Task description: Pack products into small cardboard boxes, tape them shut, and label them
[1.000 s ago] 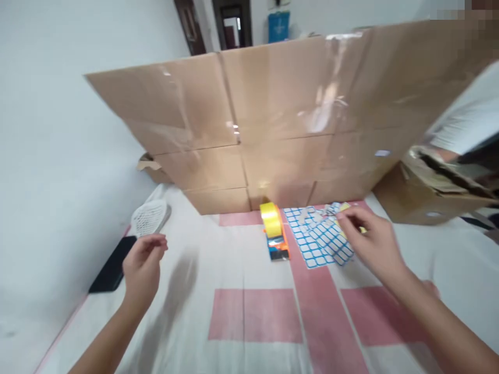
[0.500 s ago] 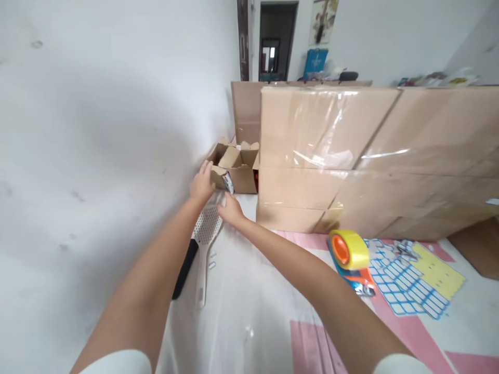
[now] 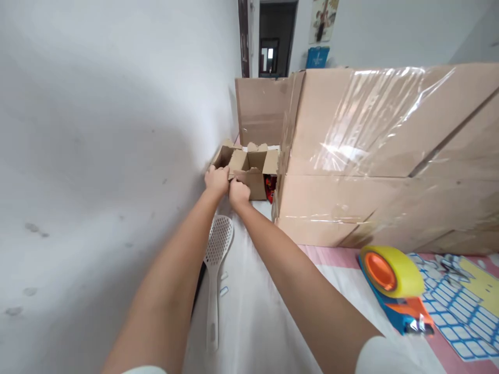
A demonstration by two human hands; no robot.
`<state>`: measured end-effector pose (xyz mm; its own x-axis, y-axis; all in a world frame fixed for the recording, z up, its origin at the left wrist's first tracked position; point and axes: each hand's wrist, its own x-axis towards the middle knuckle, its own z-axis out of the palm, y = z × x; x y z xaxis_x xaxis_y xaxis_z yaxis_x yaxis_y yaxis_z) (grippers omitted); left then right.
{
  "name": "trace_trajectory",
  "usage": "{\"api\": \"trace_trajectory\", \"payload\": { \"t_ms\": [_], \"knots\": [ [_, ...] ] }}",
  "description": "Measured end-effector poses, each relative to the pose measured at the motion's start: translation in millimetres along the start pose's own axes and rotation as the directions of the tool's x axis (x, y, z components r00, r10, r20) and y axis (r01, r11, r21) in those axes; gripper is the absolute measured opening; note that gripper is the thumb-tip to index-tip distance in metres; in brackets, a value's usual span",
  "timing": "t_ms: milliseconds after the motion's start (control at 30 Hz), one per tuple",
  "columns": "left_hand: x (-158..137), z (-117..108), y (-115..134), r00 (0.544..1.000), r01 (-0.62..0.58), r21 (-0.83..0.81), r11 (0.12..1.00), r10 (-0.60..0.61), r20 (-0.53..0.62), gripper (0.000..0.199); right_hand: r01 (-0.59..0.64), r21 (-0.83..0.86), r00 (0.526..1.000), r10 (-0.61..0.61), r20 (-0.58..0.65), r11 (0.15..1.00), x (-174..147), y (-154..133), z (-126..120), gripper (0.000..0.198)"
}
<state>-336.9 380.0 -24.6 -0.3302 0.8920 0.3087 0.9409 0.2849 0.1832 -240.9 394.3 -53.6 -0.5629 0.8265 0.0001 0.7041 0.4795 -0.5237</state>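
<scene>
Against the wall stands a small open cardboard box (image 3: 225, 156), with a second open carton (image 3: 255, 185) touching its right side. My left hand (image 3: 217, 179) is closed over the near rim of the left box. Just right of it, my right hand (image 3: 239, 194) is curled in a fist against the front where the two boxes meet; what its fingers hold is hidden. A white slotted skimmer (image 3: 219, 244) lies on the sheet below my hands, its handle toward me. Red packaging (image 3: 270, 188) shows beside the right carton.
A large taped cardboard box (image 3: 351, 156) fills the right side, and the white wall (image 3: 117, 156) closes off the left. On the pink and white sheet (image 3: 265, 311) lie a yellow tape roll (image 3: 405, 272) on a dispenser and blue-edged label sheets (image 3: 460, 311).
My view has shifted left and closer. Both hands have moved in tighter against the small boxes, and my right hand has curled into a fist. The patterned packet between them is now out of sight.
</scene>
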Motion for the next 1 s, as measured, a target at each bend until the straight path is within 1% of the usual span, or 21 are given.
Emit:
{"api": "trace_trajectory", "payload": {
  "t_ms": [100, 167, 233, 300, 400, 467, 500, 567, 600, 633, 667, 700, 733, 767, 800, 833, 867, 900, 933, 967, 1000],
  "knots": [
    [-17, -12, 3, 1.0, -0.027, -0.024, 0.999, 0.027, -0.011, 0.027, -0.002, 0.104, 0.99, 0.017, -0.137, 0.995, -11, 4, 1, 0.038],
    [-33, -24, 9, 0.997, -0.057, -0.057, 0.997, 0.055, -0.051, 0.031, 0.051, 0.181, 0.975, -0.01, -0.222, 0.982, -27, 5, 1, 0.033],
    [-51, -39, 18, 0.989, -0.095, -0.089, 0.991, 0.084, -0.118, 0.038, 0.108, 0.256, 0.948, -0.022, -0.317, 0.961, -44, 3, -1, 0.031],
    [-69, -57, 27, 0.975, -0.126, -0.111, 0.986, 0.103, -0.198, 0.042, 0.159, 0.331, 0.913, -0.011, -0.408, 0.93, -62, -4, -8, 0.028],
    [-100, -90, 40, 0.95, -0.13, -0.129, 0.983, 0.086, -0.299, 0.047, 0.254, 0.437, 0.862, 0.003, -0.507, 0.863, -93, -20, -29, 0.022],
    [-129, -114, 49, 0.927, -0.106, -0.13, 0.986, 0.051, -0.372, 0.051, 0.319, 0.485, 0.838, -0.003, -0.545, 0.815, -122, -30, -47, 0.019],
    [-148, -125, 54, 0.905, -0.095, -0.127, 0.987, 0.032, -0.423, 0.052, 0.357, 0.507, 0.828, -0.014, -0.561, 0.784, -142, -33, -55, 0.017],
    [-197, -146, 66, 0.845, -0.081, -0.12, 0.989, 0.004, -0.535, 0.052, 0.465, 0.574, 0.81, -0.063, -0.582, 0.674, -192, -32, -71, 0.013],
    [-225, -155, 73, 0.814, -0.075, -0.115, 0.99, -0.006, -0.58, 0.05, 0.522, 0.622, 0.804, -0.092, -0.588, 0.583, -221, -28, -78, 0.012],
    [-256, -161, 80, 0.796, -0.071, -0.112, 0.991, -0.011, -0.606, 0.049, 0.566, 0.674, 0.803, -0.133, -0.58, 0.475, -253, -19, -85, 0.011],
    [-287, -166, 87, 0.793, -0.074, -0.104, 0.992, -0.004, -0.609, 0.047, 0.559, 0.719, 0.821, -0.152, -0.551, 0.412, -285, -6, -93, 0.014],
    [-319, -169, 92, 0.789, -0.076, -0.1, 0.992, -0.002, -0.615, 0.047, 0.511, 0.758, 0.855, -0.153, -0.495, 0.404, -316, 11, -101, 0.017],
    [-348, -169, 96, 0.782, -0.092, -0.099, 0.991, 0.01, -0.623, 0.047, 0.445, 0.789, 0.891, -0.123, -0.436, 0.424, -346, 32, -111, 0.02],
    [-375, -168, 98, 0.795, -0.128, -0.102, 0.987, 0.04, -0.605, 0.046, 0.361, 0.82, 0.928, -0.08, -0.365, 0.444, -373, 57, -123, 0.023],
    [-398, -165, 97, 0.797, -0.168, -0.126, 0.978, 0.059, -0.601, 0.042, 0.277, 0.842, 0.956, -0.049, -0.288, 0.462, -398, 84, -136, 0.025],
    [-416, -160, 94, 0.793, -0.209, -0.17, 0.963, 0.065, -0.606, 0.038, 0.21, 0.845, 0.975, -0.037, -0.221, 0.491, -419, 113, -150, 0.027],
    [-430, -155, 89, 0.799, -0.242, -0.232, 0.942, 0.058, -0.598, 0.032, 0.161, 0.831, 0.983, -0.01, -0.184, 0.532, -439, 143, -166, 0.03],
    [-438, -148, 82, 0.809, -0.278, -0.304, 0.911, 0.052, -0.586, 0.024, 0.11, 0.814, 0.99, 0.012, -0.142, 0.57, -456, 172, -182, 0.03],
    [-442, -140, 76, 0.82, -0.313, -0.382, 0.869, 0.045, -0.571, 0.017, 0.084, 0.797, 0.991, 0.034, -0.129, 0.598, -471, 199, -198, 0.029],
    [-442, -131, 69, 0.829, -0.347, -0.456, 0.819, 0.041, -0.557, 0.014, 0.085, 0.794, 0.988, 0.054, -0.147, 0.601, -483, 221, -214, 0.027],
    [-439, -121, 65, 0.834, -0.382, -0.519, 0.765, 0.044, -0.55, 0.018, 0.083, 0.802, 0.98, 0.097, -0.173, 0.591, -494, 239, -228, 0.026]
  ]
}}
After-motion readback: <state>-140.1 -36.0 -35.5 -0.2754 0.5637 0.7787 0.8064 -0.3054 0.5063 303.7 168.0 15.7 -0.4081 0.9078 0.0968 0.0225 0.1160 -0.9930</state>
